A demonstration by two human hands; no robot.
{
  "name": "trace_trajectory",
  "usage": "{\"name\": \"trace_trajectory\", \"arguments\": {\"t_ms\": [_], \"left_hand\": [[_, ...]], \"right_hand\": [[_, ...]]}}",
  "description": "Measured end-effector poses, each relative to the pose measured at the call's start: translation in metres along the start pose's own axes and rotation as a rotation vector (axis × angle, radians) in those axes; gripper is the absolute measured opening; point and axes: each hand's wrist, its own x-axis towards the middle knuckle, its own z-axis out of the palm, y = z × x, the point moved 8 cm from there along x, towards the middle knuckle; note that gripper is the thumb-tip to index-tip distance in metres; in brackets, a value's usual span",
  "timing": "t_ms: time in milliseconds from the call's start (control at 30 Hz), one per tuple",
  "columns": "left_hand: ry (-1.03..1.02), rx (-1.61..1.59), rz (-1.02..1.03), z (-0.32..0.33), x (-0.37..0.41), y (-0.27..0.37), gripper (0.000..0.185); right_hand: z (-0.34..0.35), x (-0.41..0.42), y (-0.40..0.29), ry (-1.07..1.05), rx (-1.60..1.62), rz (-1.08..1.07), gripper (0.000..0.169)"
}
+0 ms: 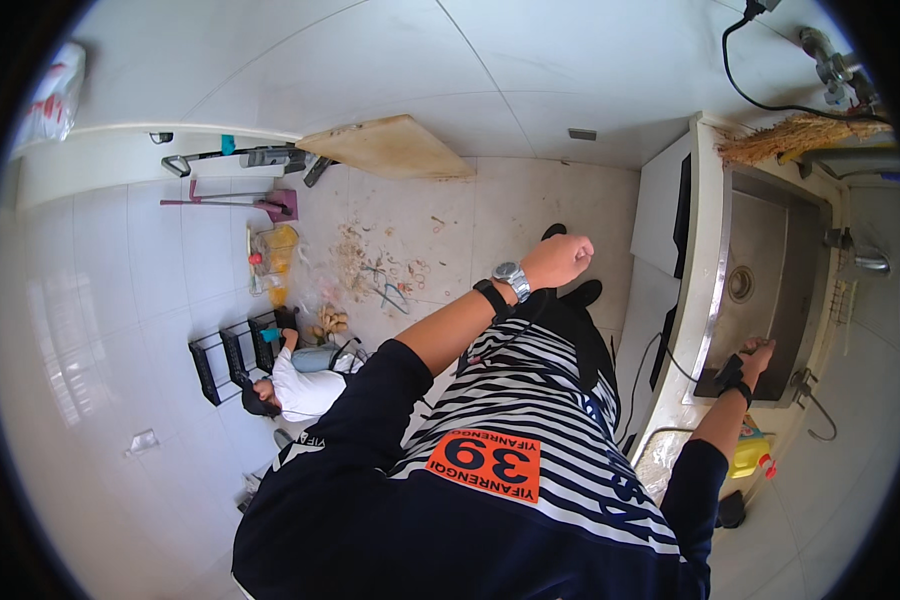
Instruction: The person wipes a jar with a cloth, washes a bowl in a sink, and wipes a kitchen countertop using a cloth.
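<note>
My left hand (562, 259) hangs in front of my body with its fingers curled in, and nothing shows in it. A silver wristwatch (511, 279) and a black band sit on that wrist. My right hand (754, 356) is over the near end of the stainless-steel sink (754, 225), fingers bent. Whether it holds anything is too small to tell. A black device (730, 371) is strapped at the right wrist, with a thin cable running from it. The sink's drain (740, 284) lies ahead of this hand, and the faucet (866, 260) stands at the far rim.
A straw broom (795, 137) lies across the sink's end. A yellow bottle (750, 457) stands by my right forearm. Scattered debris (379, 262) covers the floor. To the left, a person (307, 386) is beside a black rack (232, 356); a yellowed board (390, 148) leans at the wall.
</note>
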Motion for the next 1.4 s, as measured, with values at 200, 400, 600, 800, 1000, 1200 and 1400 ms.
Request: {"name": "trace_trajectory", "arguments": {"t_ms": [200,400,600,800,1000,1200,1400], "left_hand": [[0.042,-0.026,-0.006,0.014,-0.011,-0.011,0.023],[0.049,-0.078,-0.004,0.022,-0.017,-0.010,0.024],[0.063,-0.051,-0.019,0.022,-0.021,-0.004,0.024],[0.061,-0.052,-0.026,0.019,-0.016,0.004,0.025],[0.014,-0.061,0.018,0.012,0.006,0.012,0.024],[0.039,-0.074,0.026,-0.004,0.011,0.000,0.024],[0.069,-0.098,0.038,-0.032,0.018,-0.007,0.024]], "right_hand": [[0.003,0.009,0.005,-0.068,0.135,0.146,0.034],[-0.006,0.029,0.008,-0.098,0.065,-0.048,0.036],[0.018,-0.009,-0.008,-0.083,0.115,-0.003,0.042],[0.038,-0.042,-0.011,0.049,-0.033,-0.125,0.040],[-0.020,0.013,0.011,-0.123,0.148,0.002,0.030],[-0.011,-0.009,0.019,-0.183,-0.052,0.111,0.030],[-0.019,0.002,0.014,-0.084,-0.153,-0.112,0.040]]}}
